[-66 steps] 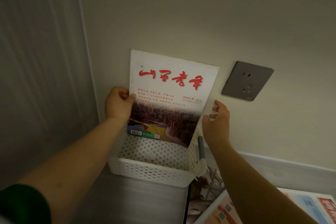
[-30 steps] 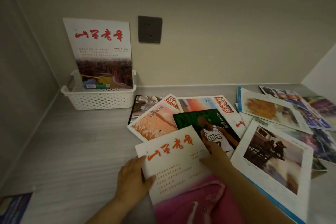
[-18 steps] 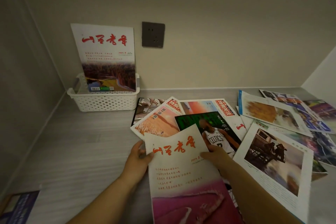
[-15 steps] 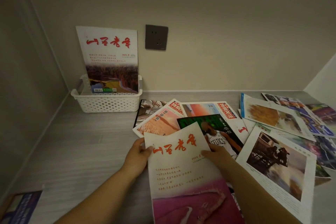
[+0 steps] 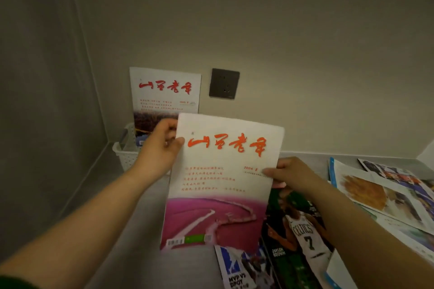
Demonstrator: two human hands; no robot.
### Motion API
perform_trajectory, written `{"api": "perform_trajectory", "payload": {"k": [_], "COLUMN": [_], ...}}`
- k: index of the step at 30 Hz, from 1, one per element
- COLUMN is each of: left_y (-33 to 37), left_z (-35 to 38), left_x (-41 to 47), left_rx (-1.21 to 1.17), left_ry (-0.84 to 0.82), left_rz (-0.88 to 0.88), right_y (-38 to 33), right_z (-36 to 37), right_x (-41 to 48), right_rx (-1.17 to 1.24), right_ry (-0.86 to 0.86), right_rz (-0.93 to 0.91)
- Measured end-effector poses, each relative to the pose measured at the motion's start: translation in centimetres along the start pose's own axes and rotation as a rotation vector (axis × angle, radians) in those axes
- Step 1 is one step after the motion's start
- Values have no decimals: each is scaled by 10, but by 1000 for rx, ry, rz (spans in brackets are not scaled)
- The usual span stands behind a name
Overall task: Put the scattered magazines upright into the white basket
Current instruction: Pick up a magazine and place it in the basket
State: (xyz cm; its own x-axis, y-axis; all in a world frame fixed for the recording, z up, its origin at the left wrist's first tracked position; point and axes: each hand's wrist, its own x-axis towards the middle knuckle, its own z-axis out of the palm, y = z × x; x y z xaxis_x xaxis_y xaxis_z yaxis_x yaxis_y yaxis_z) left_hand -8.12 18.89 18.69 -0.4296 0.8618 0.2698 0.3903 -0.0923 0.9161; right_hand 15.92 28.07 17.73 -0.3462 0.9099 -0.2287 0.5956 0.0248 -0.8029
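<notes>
Held above grey bench (image 5: 187, 270): white-and-pink paper magazine with red title (image 5: 223, 178), gripped at left edge by left hand (image 5: 159, 148), pinched at right edge by right hand (image 5: 291, 173). Behind, upright in white perforated plastic basket (image 5: 126, 157): second red-titled magazine (image 5: 164, 91). Below right: green basketball magazine (image 5: 296, 230).

Both forearms are bare, and a dark green sleeve (image 5: 13, 283) shows high on the left arm.

The pink magazine (image 5: 223, 183) shows red Chinese letters and "2024", the back magazine (image 5: 164, 91) has the same letters and "2025 9", the green magazine (image 5: 296, 253) says "CELTICS", "7" and "JAYLEN BROWN", and the blue magazine (image 5: 237, 272) says "MVP VS DPOY".
</notes>
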Motion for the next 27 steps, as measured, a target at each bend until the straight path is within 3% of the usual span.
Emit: {"api": "perform_trajectory", "payload": {"k": [9,15,22,27], "left_y": [25,9,-54,-79], "left_z": [-68,-100,-103,-100], "left_x": [103,165,193,198], "left_rx": [-52,-38,85,47], "left_ry": [336,533,412,431], "left_rz": [155,195,86,35], "right_y": [-124,-163,-137,-131], "right_z": [10,46,84,104], "right_x": [83,143,190,207], "right_rx": [-4,-37,-36,29], "right_ry": [119,257,242,197], "right_rz": [-319,-439,-330,-295]}}
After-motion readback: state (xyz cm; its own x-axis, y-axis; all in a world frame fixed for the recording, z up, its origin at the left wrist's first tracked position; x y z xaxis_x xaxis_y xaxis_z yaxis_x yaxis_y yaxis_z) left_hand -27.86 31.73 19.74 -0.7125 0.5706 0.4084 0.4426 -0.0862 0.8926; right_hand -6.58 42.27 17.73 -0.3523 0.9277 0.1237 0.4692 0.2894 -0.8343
